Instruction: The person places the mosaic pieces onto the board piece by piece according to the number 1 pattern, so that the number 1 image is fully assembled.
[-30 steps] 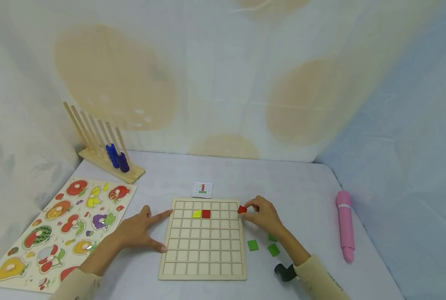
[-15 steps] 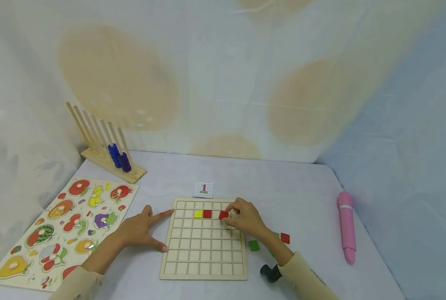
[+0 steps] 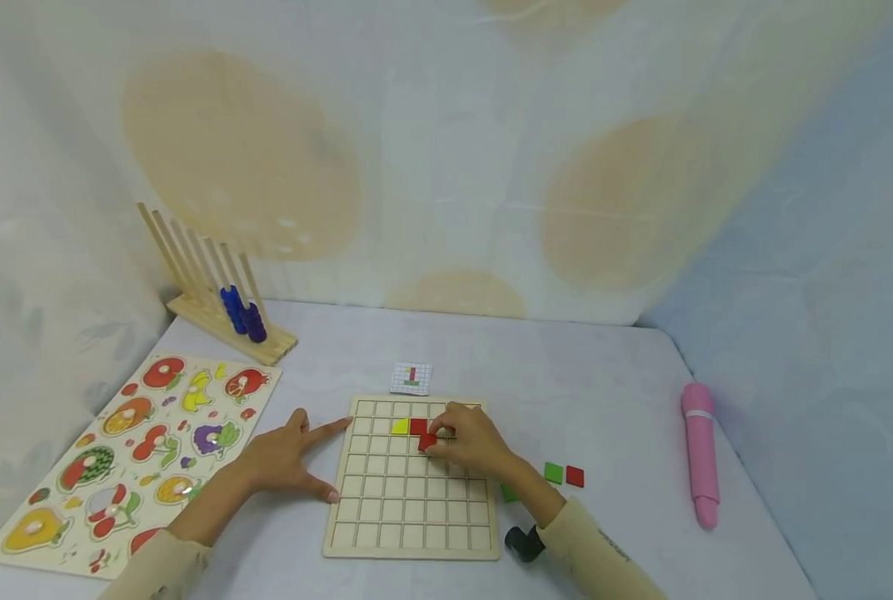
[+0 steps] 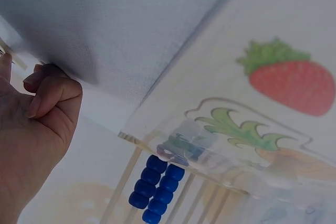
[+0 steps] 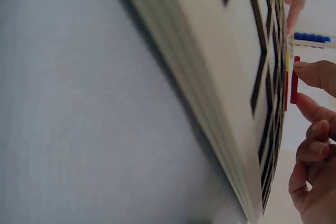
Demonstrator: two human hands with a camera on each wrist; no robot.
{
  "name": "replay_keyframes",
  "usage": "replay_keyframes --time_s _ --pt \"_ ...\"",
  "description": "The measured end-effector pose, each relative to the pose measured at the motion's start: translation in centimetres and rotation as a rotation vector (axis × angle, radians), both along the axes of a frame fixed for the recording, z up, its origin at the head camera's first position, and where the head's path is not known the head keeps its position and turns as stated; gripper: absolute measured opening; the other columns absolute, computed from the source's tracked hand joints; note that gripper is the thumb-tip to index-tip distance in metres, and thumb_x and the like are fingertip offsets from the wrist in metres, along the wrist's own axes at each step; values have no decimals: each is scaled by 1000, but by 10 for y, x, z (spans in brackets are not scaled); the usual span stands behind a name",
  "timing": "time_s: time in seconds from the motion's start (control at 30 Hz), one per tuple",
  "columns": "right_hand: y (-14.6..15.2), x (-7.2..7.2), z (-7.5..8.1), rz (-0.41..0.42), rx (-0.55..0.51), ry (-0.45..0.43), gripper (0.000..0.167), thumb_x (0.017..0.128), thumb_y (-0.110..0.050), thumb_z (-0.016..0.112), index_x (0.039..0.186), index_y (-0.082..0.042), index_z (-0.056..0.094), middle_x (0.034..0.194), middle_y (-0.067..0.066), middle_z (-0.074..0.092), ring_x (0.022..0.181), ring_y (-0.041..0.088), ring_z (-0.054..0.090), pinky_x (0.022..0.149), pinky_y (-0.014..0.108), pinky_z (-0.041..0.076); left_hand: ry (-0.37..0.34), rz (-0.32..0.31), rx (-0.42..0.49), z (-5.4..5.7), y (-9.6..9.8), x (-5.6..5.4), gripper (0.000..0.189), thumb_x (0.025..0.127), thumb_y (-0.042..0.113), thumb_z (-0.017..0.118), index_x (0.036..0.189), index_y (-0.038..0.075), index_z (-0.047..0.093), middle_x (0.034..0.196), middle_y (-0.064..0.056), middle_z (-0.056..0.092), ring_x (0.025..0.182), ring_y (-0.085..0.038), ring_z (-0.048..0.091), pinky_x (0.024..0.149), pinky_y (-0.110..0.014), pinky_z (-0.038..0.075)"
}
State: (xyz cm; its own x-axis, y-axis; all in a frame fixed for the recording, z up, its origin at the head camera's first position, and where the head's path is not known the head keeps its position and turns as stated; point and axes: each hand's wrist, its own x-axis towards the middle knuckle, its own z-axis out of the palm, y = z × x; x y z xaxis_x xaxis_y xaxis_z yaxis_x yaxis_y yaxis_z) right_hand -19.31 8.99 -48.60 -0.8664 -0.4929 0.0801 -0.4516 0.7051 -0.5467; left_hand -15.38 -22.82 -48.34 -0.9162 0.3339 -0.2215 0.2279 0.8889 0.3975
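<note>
My right hand [image 3: 471, 438] pinches a red square tile [image 3: 426, 443] between thumb and fingertip, over the upper part of the wooden grid board [image 3: 334, 533]. In the right wrist view that red tile [image 5: 295, 80] is seen edge-on, just off the board's face. A yellow tile [image 3: 400, 427] with a slanted corner and another red tile [image 3: 418, 426] lie side by side in the grid, right beside the held one. My left hand [image 3: 281, 457] rests at the board's left side, index finger and thumb stretched out to its edge. In the left wrist view its other fingers [image 4: 60, 90] are bent.
A small pattern card [image 3: 411, 378] lies behind the board. Green tiles [image 3: 554, 472], a loose red tile [image 3: 575, 476] and a black elbow-shaped piece [image 3: 524, 544] lie to the right, with a pink pen-shaped object [image 3: 700, 454] farther off. A fruit puzzle board [image 3: 79, 508] and a bead rack [image 3: 225, 329] stand left.
My right hand has carried the red tile leftward from the board's right edge to beside the placed red one. A loose red tile has come into sight. The left hand stays at the board's edge.
</note>
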Motion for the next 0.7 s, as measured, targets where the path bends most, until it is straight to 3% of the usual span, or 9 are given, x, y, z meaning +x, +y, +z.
replay_keyframes --time_s 0.13,0.27,0.6,0.7 --pt "-5 0 0 60 65 41 18 82 -29 81 93 -15 75 81 -7 58 71 6 43 72 26 35 -1 0 -2 0 0 -1 111 55 74 81 152 37 39 103 -10 40 70 -19 46 57 -33 36" --pt "-8 2 2 89 54 83 21 82 -29 81 96 -14 76 86 -6 61 74 4 46 75 28 37 -2 -2 -3 0 1 -1 111 55 74 81 151 38 39 103 -10 40 70 -20 46 57 -33 37" --pt "-11 6 2 67 123 122 22 82 -34 81 98 -19 76 88 -7 60 71 3 41 72 25 32 -1 6 2 0 0 -1 111 55 74 81 151 38 40 104 -11 41 70 -20 46 57 -33 37" --pt "-8 9 3 59 90 114 27 81 -37 82 100 -19 76 86 -5 58 71 4 40 70 24 32 -3 5 -4 -2 -1 -1 111 55 75 81 151 39 39 104 -11 41 70 -20 47 57 -33 38"
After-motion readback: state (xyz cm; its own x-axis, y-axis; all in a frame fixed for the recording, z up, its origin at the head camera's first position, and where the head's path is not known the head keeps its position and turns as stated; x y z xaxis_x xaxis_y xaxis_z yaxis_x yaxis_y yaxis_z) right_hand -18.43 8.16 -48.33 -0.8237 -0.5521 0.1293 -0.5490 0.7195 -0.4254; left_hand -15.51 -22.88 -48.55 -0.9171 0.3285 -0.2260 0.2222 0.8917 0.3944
